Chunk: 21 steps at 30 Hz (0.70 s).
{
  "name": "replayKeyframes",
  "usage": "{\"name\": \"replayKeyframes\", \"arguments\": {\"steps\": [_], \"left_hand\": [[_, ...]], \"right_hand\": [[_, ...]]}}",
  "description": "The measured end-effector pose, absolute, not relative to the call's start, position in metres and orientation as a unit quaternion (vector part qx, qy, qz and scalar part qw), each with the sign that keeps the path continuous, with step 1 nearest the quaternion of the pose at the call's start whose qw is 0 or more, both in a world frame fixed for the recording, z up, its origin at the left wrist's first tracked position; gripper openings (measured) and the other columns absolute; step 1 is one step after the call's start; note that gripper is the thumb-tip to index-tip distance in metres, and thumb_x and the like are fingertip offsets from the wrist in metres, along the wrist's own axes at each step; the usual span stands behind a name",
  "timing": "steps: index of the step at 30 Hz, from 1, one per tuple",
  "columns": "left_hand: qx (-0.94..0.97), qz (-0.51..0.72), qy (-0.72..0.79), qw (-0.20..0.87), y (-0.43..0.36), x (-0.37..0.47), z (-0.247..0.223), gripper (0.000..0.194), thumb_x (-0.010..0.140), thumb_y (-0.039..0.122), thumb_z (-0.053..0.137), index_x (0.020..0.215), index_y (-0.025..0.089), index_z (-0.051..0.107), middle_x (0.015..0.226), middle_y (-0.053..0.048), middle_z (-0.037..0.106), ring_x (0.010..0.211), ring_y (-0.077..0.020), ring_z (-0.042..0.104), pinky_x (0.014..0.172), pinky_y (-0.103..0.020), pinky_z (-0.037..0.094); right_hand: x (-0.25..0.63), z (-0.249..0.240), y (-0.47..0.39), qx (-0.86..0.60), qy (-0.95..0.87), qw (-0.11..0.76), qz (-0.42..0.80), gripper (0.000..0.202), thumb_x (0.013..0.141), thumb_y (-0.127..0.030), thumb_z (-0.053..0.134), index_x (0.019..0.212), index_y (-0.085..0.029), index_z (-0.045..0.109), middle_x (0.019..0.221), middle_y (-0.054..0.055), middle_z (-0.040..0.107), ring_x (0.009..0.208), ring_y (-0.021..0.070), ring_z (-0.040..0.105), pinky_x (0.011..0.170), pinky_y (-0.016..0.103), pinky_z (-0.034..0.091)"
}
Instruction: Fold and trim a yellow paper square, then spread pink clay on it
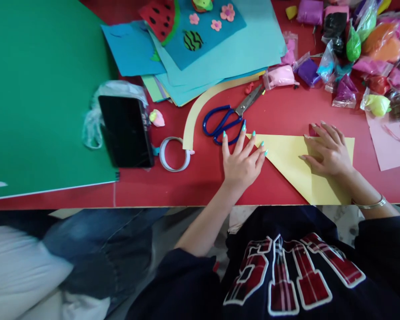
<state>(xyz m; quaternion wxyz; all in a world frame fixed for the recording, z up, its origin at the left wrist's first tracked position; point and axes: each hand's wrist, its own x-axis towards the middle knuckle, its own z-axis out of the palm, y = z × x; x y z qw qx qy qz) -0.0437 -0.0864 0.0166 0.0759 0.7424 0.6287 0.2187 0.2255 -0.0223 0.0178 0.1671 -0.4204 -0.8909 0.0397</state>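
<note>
A folded sheet of yellow paper (288, 158) lies on the red table, its long slanting edge running down to the table's front edge. My right hand (330, 150) rests flat on its right part, fingers spread, holding nothing. My left hand (242, 162) is spread over the table at the paper's pointed left corner; its thumb side reaches that corner. Just beyond the left fingertips lie blue-handled scissors (220, 121), blades pointing away to the upper right. A curved strip of pale yellow paper (200, 106) lies left of the scissors.
A tape roll (162, 155), a black phone (125, 133) and a green board (46, 98) lie to the left. Blue paper sheets (216, 73) with a clay watermelon slice (162, 20) are at the back. Several bagged clay packs (383, 44) crowd the back right. Another person's legs (96, 249) show lower left.
</note>
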Motion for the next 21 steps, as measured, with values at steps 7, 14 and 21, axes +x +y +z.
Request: {"name": "replayKeyframes", "arguments": {"steps": [7,14,21], "left_hand": [[0.693,0.251,0.674,0.057,-0.086,-0.036,0.005,0.020,0.091,0.041,0.057,0.101,0.035,0.073,0.122,-0.002,0.068,0.132,-0.0354,0.048,0.111,-0.074,0.012],[0.702,0.244,0.665,0.072,-0.088,-0.038,0.010,0.042,0.079,0.063,0.062,0.107,0.033,0.072,0.126,-0.005,0.066,0.135,-0.0410,0.042,0.112,-0.073,-0.008],[0.713,0.226,0.659,0.080,-0.099,-0.026,0.016,0.057,0.078,0.064,0.062,0.118,0.024,0.067,0.132,-0.011,0.061,0.137,-0.0443,0.038,0.111,-0.074,-0.010]], "right_hand": [[0.227,0.016,-0.020,-0.408,-0.897,0.168,0.032,0.050,0.081,-0.054,0.062,0.122,-0.025,0.062,0.139,0.008,0.057,0.133,0.0311,0.047,0.111,0.050,0.036],[0.227,0.015,-0.020,-0.415,-0.895,0.160,0.040,0.053,0.082,-0.056,0.060,0.126,-0.026,0.061,0.139,0.006,0.057,0.132,0.0320,0.047,0.111,0.051,0.034],[0.226,0.014,-0.021,-0.414,-0.893,0.171,0.053,0.054,0.082,-0.056,0.059,0.126,-0.024,0.061,0.139,0.008,0.056,0.133,0.0340,0.045,0.112,0.053,0.031]]}}
